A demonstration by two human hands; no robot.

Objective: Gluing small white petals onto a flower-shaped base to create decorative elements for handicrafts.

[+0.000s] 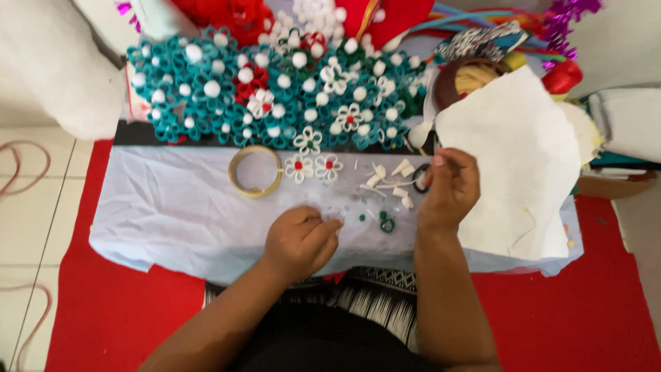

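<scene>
1. Down on the pale cloth, the left hand was curled with fingertips pinched together over something too small to make out; I cannot tell whether it actually gripped a piece.
2. The right hand was raised just beside a dark ring, thumb and fingers pressed close around its edge, apparently grasping it.
3. Between the hands lay white curled petals and a small green ring, loose on the cloth.
4. Judging by this, the pinch would go best kept low and steady, with the spare pieces left undisturbed.
5. Further out sat two white flowers with red centres, a yellow tape roll, a white paper sheet, and a teal flower mat.
</scene>
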